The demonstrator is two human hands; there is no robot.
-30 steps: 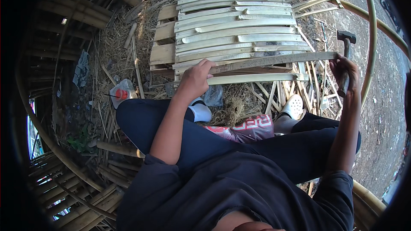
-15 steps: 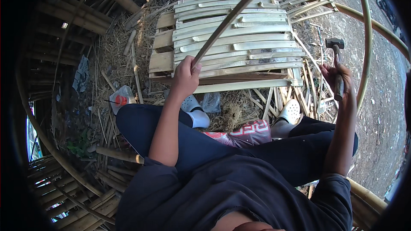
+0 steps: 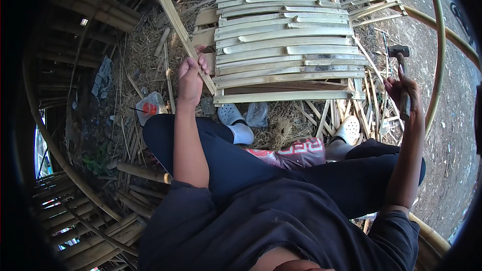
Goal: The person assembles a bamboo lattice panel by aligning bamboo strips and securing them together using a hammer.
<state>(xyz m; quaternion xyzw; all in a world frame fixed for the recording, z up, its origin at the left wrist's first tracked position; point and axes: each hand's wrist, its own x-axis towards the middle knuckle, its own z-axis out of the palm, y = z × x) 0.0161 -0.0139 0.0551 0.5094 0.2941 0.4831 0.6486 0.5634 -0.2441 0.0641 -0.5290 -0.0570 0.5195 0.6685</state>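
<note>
Bamboo strip (image 3: pixel 173 14): held aslant at upper L, off L side of slatted panel (image 3: pixel 288 40); lower end seen just beside panel's near L corner, contact couldn't be told; upper end cut off from view
L hand (image 3: pixel 190 84): clamped on strip nr its lower end
Handling: judged light, fairly stiff but springy lengthwise; edges prob. splintery; far end expected to wag w/ so low a hold; steadier hold prob. had nr mid-length, flat faces pinched, sharp edges avoided
Hammer (image 3: pixel 398 51): clamped by handle in R hand (image 3: pixel 411 90), well apart from strip; judged head-heavy, dark head pointed away from body
Ground: straw (image 3: pixel 150 60) & pale offcuts (image 3: pixel 322 118) strewn round panel
</note>
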